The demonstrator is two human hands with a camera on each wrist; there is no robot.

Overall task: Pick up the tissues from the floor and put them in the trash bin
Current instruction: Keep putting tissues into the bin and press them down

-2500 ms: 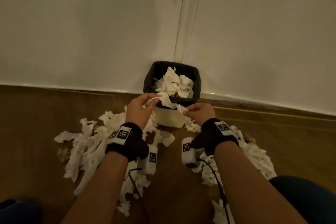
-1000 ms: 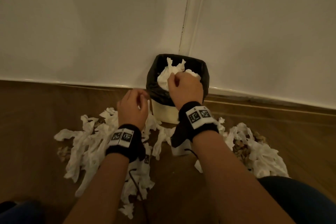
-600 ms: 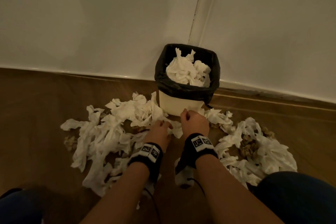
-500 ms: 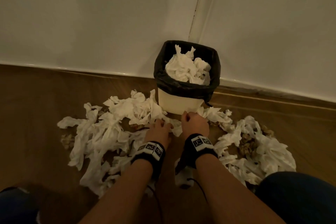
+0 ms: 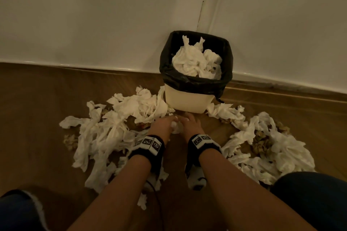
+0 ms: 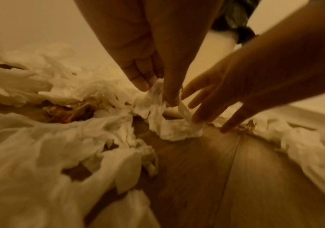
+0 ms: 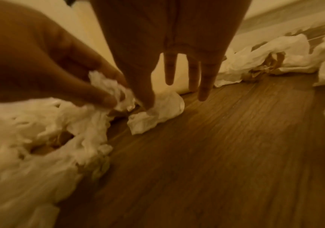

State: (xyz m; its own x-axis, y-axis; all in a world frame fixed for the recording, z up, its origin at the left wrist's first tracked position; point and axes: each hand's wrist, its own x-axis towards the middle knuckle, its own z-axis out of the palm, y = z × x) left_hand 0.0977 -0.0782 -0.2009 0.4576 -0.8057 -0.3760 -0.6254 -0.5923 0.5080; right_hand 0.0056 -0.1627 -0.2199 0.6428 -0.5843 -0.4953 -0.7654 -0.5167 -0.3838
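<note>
A white trash bin (image 5: 189, 100) with a black liner stands against the wall, heaped with tissues (image 5: 195, 60). Crumpled white tissues lie on the wood floor left (image 5: 116, 131) and right (image 5: 272, 146) of it. Both hands are down on the floor just in front of the bin. My left hand (image 5: 169, 121) (image 6: 155, 88) pinches a small crumpled tissue (image 5: 175, 127) (image 6: 157, 98) between thumb and fingers. My right hand (image 5: 188, 118) (image 7: 175, 98) has its fingers straight and spread, its tips touching the same tissue (image 7: 157, 111).
Brownish crumpled scraps (image 5: 261, 142) lie among the right pile and a few (image 5: 70, 139) at the left. A strip of bare wood floor (image 5: 180, 202) runs between the piles toward me. My knees (image 5: 315, 199) are at the lower corners. The white wall (image 5: 93, 15) is behind the bin.
Both hands carried a tissue to the bin and the right hand pushed it in. Both then dropped to the floor in front of the bin, where the left now pinches another tissue.
</note>
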